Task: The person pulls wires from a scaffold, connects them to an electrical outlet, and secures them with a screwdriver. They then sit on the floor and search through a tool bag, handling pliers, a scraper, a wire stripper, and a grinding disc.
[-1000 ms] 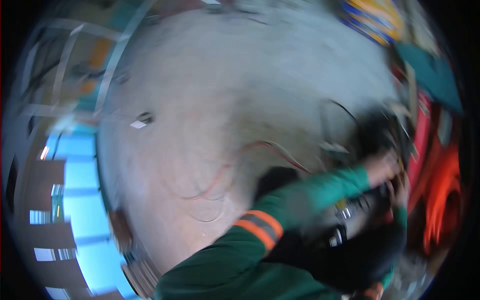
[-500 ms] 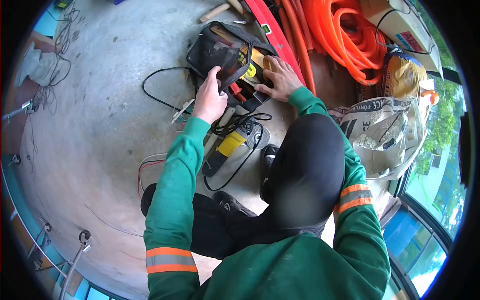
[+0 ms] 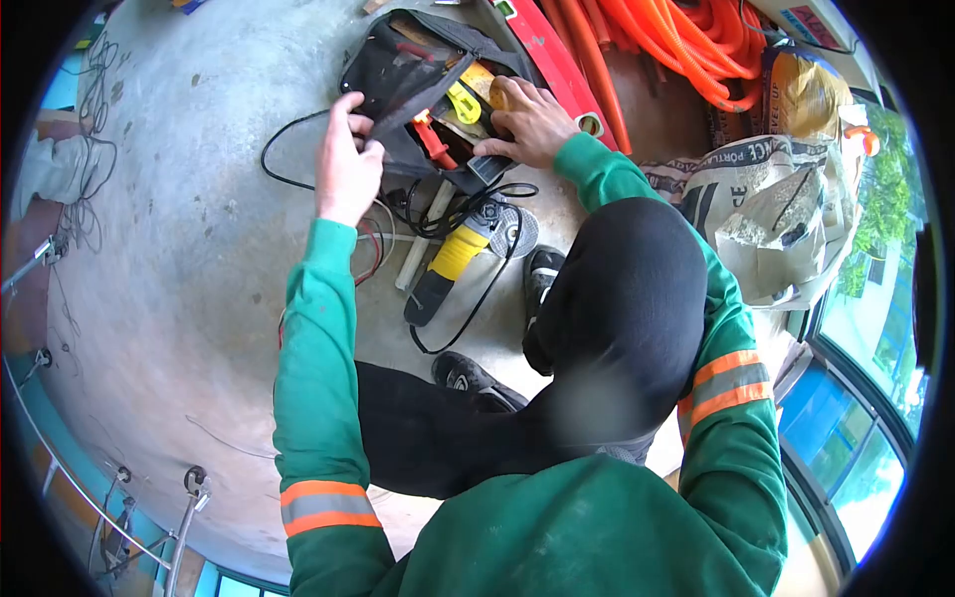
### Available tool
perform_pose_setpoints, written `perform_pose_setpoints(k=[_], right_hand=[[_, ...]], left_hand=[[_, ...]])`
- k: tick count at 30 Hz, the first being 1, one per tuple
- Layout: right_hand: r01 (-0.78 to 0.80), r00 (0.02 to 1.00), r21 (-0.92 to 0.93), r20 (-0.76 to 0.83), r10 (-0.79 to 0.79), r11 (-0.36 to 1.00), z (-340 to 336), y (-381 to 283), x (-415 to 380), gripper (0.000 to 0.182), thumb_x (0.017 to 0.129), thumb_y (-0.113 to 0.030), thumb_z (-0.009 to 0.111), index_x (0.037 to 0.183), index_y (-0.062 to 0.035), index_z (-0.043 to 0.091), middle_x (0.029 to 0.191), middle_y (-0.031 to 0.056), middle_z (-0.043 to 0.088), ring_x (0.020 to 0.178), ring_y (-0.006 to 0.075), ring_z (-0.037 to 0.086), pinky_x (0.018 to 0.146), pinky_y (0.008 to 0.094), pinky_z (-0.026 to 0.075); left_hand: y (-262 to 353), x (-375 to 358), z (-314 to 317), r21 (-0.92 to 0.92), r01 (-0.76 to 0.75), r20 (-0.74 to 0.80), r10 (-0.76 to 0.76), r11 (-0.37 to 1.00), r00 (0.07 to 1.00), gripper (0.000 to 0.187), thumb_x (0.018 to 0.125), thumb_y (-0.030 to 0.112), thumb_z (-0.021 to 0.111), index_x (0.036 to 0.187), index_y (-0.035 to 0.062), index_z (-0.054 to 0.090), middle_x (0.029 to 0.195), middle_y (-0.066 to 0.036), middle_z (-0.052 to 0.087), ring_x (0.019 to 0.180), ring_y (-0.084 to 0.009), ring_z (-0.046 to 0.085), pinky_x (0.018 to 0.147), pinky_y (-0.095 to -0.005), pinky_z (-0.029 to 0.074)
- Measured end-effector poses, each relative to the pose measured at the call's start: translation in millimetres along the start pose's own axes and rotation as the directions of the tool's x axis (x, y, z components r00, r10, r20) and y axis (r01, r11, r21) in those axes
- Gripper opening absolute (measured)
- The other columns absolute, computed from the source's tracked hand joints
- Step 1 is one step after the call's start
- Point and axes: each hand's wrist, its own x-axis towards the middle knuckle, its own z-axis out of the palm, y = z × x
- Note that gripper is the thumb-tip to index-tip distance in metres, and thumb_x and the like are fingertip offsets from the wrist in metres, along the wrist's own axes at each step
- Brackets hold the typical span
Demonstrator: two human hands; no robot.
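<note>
A black fabric tool bag (image 3: 393, 75) lies on the floor with its mouth spread wide. My left hand (image 3: 348, 159) is closed at the bag's left edge, fingers curled over the fabric. My right hand (image 3: 534, 121) grips the right side of the opening, thumb toward me and fingertips beside a yellow tool (image 3: 478, 78). Inside the bag show a bright yellow-green tool (image 3: 463, 102) and a red-orange handled tool (image 3: 435, 141). An angle grinder (image 3: 458, 254) with a yellow body lies just below the bag, its black cord coiled above it.
A red spirit level (image 3: 547, 70) and orange pipes (image 3: 589, 75) run along the bag's right. Farther right are coiled orange hose (image 3: 686, 50) and a torn cement sack (image 3: 766, 214). My shoes (image 3: 468, 376) stand close to the grinder. Loose wires (image 3: 370, 254) trail at left.
My left hand has moved left, drawing the bag's mouth wider, and the red-orange handled tool shows more. My right hand stays at the right side. The view has shifted slightly.
</note>
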Motion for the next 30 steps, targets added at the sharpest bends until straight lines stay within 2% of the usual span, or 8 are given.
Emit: perform_pose_setpoints(k=[4, 12, 18, 21, 26, 27, 29, 30], right_hand=[[-0.077, 0.996, 0.095, -0.025, 0.08, 0.992, 6, -10, 6, 0.07, 0.085, -0.072, 0.05, 0.092, -0.0048, 0.069, 0.14, 0.0234, 0.04, 0.13, 0.0381, 0.04, 0.104, 0.0477, 0.036], [-0.1, 0.992, 0.356, 0.108, 0.065, 0.929, 6, -39, 32, 0.076, 0.09, -0.073, 0.039, 0.11, -0.0073, 0.071, 0.126, 0.0255, 0.046, 0.12, 0.0412, 0.045, 0.103, 0.0516, 0.037], [-0.144, 0.972, 0.316, 0.221, 0.075, 0.938, 6, -44, 40, 0.075, 0.095, -0.068, 0.035, 0.112, -0.003, 0.068, 0.135, 0.0311, 0.038, 0.128, 0.0461, 0.036, 0.11, 0.0508, 0.03], [-0.103, 0.986, 0.271, 0.152, 0.063, 0.957, 16, -46, 42, 0.076, 0.091, -0.074, 0.034, 0.11, -0.0106, 0.071, 0.126, 0.0309, 0.042, 0.121, 0.0462, 0.041, 0.104, 0.0544, 0.035], [-0.09, 0.991, 0.149, 0.113, 0.074, 0.985, 27, -49, 43, 0.069, 0.09, -0.074, 0.038, 0.12, -0.0196, 0.068, 0.128, 0.0248, 0.044, 0.124, 0.0438, 0.04, 0.103, 0.0509, 0.037], [-0.093, 0.991, 0.136, 0.107, 0.079, 0.986, 29, -50, 42, 0.068, 0.089, -0.074, 0.038, 0.122, -0.0221, 0.067, 0.127, 0.0237, 0.044, 0.126, 0.0437, 0.039, 0.104, 0.0514, 0.036], [-0.098, 0.989, 0.103, 0.117, 0.086, 0.99, 28, -52, 40, 0.065, 0.092, -0.07, 0.038, 0.12, -0.0207, 0.068, 0.133, 0.0234, 0.043, 0.13, 0.0418, 0.038, 0.105, 0.0502, 0.037], [-0.032, 0.988, 0.246, 0.156, -0.007, 0.969, 0, -51, 32, 0.056, 0.095, -0.056, 0.045, 0.115, -0.0097, 0.069, 0.128, 0.0262, 0.046, 0.123, 0.0419, 0.041, 0.104, 0.0501, 0.034]], left_hand=[[4, 18, -10, 0.038, -0.077, -0.149, 0.082, 0.996, 0.985, 0.055, 0.077, -0.011, 0.059, 0.129, 0.0052, 0.049, 0.096, -0.009, 0.067, 0.074, -0.0184, 0.065, 0.068, -0.0333, 0.054], [3, 27, -44, 0.04, 0.0, -0.298, 0.012, 0.999, 0.955, 0.042, 0.084, -0.008, 0.062, 0.123, 0.0043, 0.055, 0.102, -0.006, 0.068, 0.079, -0.013, 0.066, 0.068, -0.0259, 0.051], [-14, 36, -45, 0.003, -0.178, -0.232, 0.173, 0.984, 0.957, 0.024, 0.085, 0.001, 0.067, 0.108, 0.0059, 0.068, 0.096, -0.011, 0.072, 0.075, -0.0183, 0.068, 0.068, -0.0302, 0.054], [-6, 35, -42, 0.143, -0.093, -0.185, 0.119, 0.985, 0.975, 0.021, 0.087, 0.012, 0.067, 0.107, 0.006, 0.069, 0.094, -0.014, 0.072, 0.078, -0.0229, 0.068, 0.073, -0.0331, 0.053], [-12, 41, -35, 0.275, -0.189, -0.283, 0.267, 0.943, 0.921, 0.026, 0.087, 0.028, 0.07, 0.101, 0.0068, 0.071, 0.092, -0.016, 0.071, 0.085, -0.0332, 0.069, 0.078, -0.0403, 0.052], [-11, 44, -36, 0.348, -0.183, -0.263, 0.284, 0.919, 0.922, 0.035, 0.089, 0.032, 0.069, 0.109, 0.0025, 0.068, 0.095, -0.011, 0.072, 0.084, -0.0183, 0.067, 0.078, -0.0334, 0.051], [-12, 53, -33, 0.406, -0.159, -0.279, 0.288, 0.9, 0.916, 0.033, 0.088, 0.03, 0.071, 0.106, 0.002, 0.068, 0.093, -0.01, 0.072, 0.083, -0.0174, 0.067, 0.077, -0.0328, 0.051], [-9, 52, -30, 0.355, -0.156, -0.29, 0.267, 0.922, 0.919, 0.032, 0.088, 0.028, 0.071, 0.106, 0.0025, 0.068, 0.093, -0.01, 0.072, 0.083, -0.0167, 0.067, 0.077, -0.0322, 0.051]])
